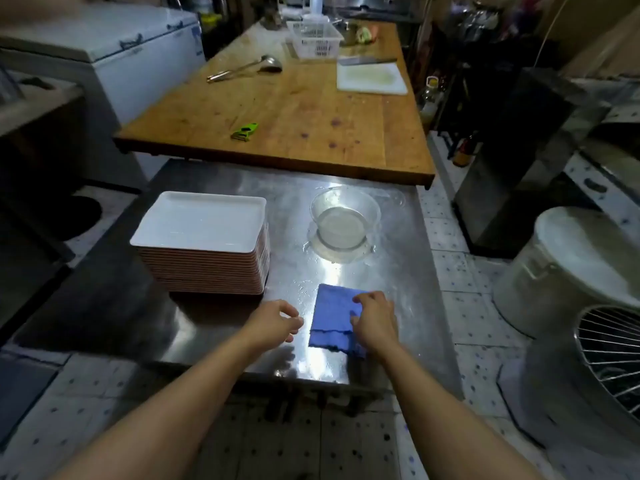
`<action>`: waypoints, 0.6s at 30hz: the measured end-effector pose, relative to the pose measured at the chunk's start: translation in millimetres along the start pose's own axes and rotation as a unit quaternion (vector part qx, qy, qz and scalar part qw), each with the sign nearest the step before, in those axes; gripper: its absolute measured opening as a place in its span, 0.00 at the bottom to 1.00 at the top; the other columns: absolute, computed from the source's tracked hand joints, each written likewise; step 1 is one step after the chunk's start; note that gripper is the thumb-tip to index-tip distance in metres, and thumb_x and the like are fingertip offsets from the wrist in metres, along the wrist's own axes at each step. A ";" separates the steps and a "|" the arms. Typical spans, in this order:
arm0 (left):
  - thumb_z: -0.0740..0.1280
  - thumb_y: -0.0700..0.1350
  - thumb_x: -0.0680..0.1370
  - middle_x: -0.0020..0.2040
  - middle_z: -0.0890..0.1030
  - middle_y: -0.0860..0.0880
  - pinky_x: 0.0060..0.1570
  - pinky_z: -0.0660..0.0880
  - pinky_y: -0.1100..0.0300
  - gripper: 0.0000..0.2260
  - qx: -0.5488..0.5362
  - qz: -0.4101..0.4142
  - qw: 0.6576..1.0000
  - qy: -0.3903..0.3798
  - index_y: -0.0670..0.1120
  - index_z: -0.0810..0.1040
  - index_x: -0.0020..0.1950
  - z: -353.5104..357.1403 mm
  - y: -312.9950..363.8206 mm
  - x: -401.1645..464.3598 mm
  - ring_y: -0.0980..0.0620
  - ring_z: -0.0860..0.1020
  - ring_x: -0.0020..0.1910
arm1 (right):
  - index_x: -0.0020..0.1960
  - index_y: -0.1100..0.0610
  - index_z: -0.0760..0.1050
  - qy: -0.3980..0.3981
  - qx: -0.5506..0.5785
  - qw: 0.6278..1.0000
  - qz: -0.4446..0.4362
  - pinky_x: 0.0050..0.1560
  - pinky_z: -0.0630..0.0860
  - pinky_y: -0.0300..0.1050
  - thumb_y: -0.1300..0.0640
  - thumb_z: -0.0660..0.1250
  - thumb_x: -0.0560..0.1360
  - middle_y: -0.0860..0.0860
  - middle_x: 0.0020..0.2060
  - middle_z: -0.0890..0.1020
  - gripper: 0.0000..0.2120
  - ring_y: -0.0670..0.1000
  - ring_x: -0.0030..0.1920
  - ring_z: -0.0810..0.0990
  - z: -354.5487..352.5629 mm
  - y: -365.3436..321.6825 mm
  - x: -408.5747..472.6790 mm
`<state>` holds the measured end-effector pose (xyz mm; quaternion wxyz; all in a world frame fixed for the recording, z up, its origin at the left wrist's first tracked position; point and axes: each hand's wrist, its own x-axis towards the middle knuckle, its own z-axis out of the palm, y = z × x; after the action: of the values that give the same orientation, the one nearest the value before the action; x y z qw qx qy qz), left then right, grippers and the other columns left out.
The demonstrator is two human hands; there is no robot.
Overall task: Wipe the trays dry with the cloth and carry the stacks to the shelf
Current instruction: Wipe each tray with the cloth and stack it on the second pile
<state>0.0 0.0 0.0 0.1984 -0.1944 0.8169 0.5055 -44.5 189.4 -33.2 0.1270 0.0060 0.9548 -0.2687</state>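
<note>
- Resting on the folded blue cloth (334,317), the right hand (375,322) has its fingers curled onto the fabric's right side; whether it truly pinches it I cannot tell.
- The left hand (273,322) hovers just beside the cloth, loosely curled, holding nothing.
- The tall stack of white rectangular trays (204,240) sits left on the wet steel table (398,271).
- Gather the cloth fully before wiping the top tray, steadying the stack with the free hand.
</note>
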 end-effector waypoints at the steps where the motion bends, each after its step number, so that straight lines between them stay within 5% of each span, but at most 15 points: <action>1: 0.67 0.42 0.76 0.43 0.82 0.44 0.22 0.67 0.70 0.05 -0.007 0.000 1.000 0.001 0.44 0.76 0.50 4.0 2.0 5.6 0.54 0.78 0.33 | 0.67 0.53 0.68 0.008 -0.026 1.000 -0.005 0.63 0.65 0.46 0.59 0.61 0.76 0.52 0.69 0.64 0.19 0.56 0.66 0.65 2.2 2.6 6.7; 8: 0.67 0.38 0.76 0.41 0.78 0.40 0.25 0.73 0.67 0.03 -0.030 -0.036 0.999 0.020 0.41 0.76 0.49 13.5 5.8 28.2 0.52 0.75 0.29 | 0.70 0.52 0.60 -0.007 -0.171 0.985 0.005 0.62 0.61 0.47 0.57 0.66 0.70 0.54 0.65 0.68 0.30 0.57 0.63 0.66 17.6 11.8 31.5; 12: 0.67 0.38 0.76 0.40 0.77 0.41 0.25 0.72 0.66 0.04 -0.029 -0.046 0.998 0.022 0.40 0.76 0.50 12.5 8.1 30.6 0.53 0.74 0.27 | 0.58 0.53 0.71 -0.032 -0.196 0.980 0.014 0.57 0.62 0.46 0.60 0.66 0.69 0.54 0.57 0.73 0.18 0.56 0.60 0.68 15.2 4.9 35.4; 18: 0.69 0.42 0.74 0.43 0.79 0.44 0.41 0.78 0.56 0.10 -0.003 -0.035 0.999 0.038 0.44 0.75 0.54 -1.7 14.5 27.7 0.50 0.79 0.35 | 0.45 0.61 0.71 -0.052 0.093 0.994 -0.018 0.38 0.69 0.44 0.67 0.61 0.67 0.54 0.40 0.77 0.07 0.53 0.40 0.74 -15.1 -19.0 30.3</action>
<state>-31.2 1.2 -2.8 0.1838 -0.2427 0.8152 0.4928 -78.9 179.1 -18.5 0.1707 -0.0136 0.9176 -0.3588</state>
